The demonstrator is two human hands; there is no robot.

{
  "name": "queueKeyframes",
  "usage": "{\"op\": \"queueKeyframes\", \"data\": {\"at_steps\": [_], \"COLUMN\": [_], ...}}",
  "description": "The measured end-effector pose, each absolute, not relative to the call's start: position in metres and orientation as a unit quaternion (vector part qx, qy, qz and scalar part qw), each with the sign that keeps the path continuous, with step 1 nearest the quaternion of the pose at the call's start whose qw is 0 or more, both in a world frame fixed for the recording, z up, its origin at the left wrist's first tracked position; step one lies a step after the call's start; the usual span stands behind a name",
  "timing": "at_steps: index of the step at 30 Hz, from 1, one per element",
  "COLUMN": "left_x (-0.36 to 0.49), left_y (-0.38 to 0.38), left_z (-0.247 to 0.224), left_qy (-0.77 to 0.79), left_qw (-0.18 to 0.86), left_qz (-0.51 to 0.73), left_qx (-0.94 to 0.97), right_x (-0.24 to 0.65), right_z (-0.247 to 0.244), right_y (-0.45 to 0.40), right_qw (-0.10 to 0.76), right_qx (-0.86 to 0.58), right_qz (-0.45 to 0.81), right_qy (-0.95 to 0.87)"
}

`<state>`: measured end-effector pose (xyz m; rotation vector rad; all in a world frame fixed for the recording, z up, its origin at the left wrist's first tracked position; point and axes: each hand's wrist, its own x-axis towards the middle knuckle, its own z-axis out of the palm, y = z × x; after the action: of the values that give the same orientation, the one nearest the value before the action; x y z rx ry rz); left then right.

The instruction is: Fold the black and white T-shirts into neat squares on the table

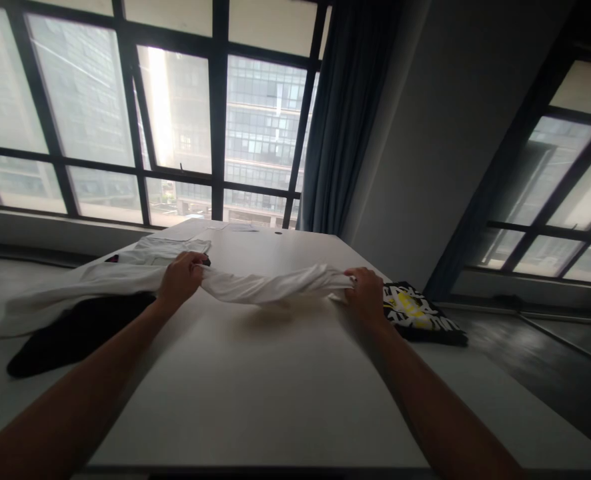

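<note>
A white garment [275, 287], bunched and slightly twisted, is stretched sideways above the white table [275, 393]. My left hand [181, 280] grips one part of it, fingers closed. At the other end my right hand [368, 293] pinches its edge. A small dark patch shows beside the left fingers. White cloth [90, 290] also trails off to the left of that hand; whether it belongs to the same garment I cannot tell. Beneath it lies a black garment [80, 333], beside my left forearm.
A folded black shirt [420, 313] with white and yellow print lies on the right, beyond my right wrist. More white cloth [160, 249] lies at the back left, with papers [240, 227] near the far edge. Windows and a blue curtain [350, 113] stand behind.
</note>
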<state>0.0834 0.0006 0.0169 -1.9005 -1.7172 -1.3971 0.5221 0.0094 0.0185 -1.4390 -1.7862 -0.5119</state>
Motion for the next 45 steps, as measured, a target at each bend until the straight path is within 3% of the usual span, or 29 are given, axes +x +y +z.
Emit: {"op": "queueKeyframes", "data": {"at_steps": [6, 11, 13, 15, 19, 20, 22, 24, 27, 33, 37, 39, 41, 43, 45], "left_x": [0.072, 0.078, 0.083, 0.088, 0.097, 0.099, 0.103, 0.106, 0.107, 0.077, 0.050, 0.053, 0.074, 0.107, 0.145], "left_y": [0.009, 0.008, 0.008, 0.009, 0.008, 0.008, 0.005, 0.003, 0.000, 0.012, 0.019, 0.014, 0.004, -0.011, -0.026], "left_z": [0.003, 0.010, 0.012, 0.009, -0.004, -0.008, -0.014, -0.018, -0.017, -0.010, -0.004, 0.000, 0.003, 0.001, -0.006], "left_qy": [-0.668, -0.627, -0.582, -0.551, -0.548, -0.560, -0.600, -0.645, -0.667, -0.599, -0.706, -0.719, -0.693, -0.655, -0.611], "left_qw": [-0.059, -0.321, -0.379, -0.397, -0.394, -0.376, -0.295, -0.183, -0.096, -0.209, -0.038, 0.069, 0.125, 0.092, -0.008], "left_qz": [-0.412, -0.513, -0.556, -0.574, -0.530, -0.496, -0.388, -0.243, -0.125, -0.215, -0.307, -0.328, -0.330, -0.304, -0.248], "left_qx": [-0.617, -0.491, -0.457, -0.458, -0.513, -0.546, -0.634, -0.701, -0.728, -0.742, -0.636, -0.609, -0.628, -0.686, -0.752], "right_x": [0.527, 0.532, 0.526, 0.518, 0.503, 0.501, 0.499, 0.499, 0.498, 0.497, 0.503, 0.503, 0.500, 0.496, 0.493], "right_z": [0.002, 0.013, 0.019, 0.023, 0.022, 0.021, 0.017, 0.010, -0.002, -0.008, 0.006, 0.011, 0.014, 0.014, 0.012], "right_y": [0.028, 0.025, 0.019, 0.010, -0.005, -0.007, -0.006, -0.002, 0.005, 0.016, 0.020, 0.016, 0.008, 0.000, -0.005], "right_qw": [0.350, 0.446, 0.499, 0.468, 0.167, 0.138, 0.190, 0.268, 0.229, 0.111, 0.183, 0.201, 0.168, 0.098, 0.063], "right_qx": [-0.573, -0.610, -0.598, -0.546, -0.376, -0.355, -0.379, -0.441, -0.488, -0.550, -0.664, -0.656, -0.600, -0.506, -0.431], "right_qz": [-0.050, -0.057, -0.047, 0.064, 0.414, 0.451, 0.418, 0.302, 0.210, 0.112, -0.019, 0.012, 0.143, 0.320, 0.434], "right_qy": [-0.739, -0.652, -0.626, -0.692, -0.812, -0.807, -0.804, -0.802, -0.816, -0.820, -0.725, -0.727, -0.769, -0.795, -0.789]}}
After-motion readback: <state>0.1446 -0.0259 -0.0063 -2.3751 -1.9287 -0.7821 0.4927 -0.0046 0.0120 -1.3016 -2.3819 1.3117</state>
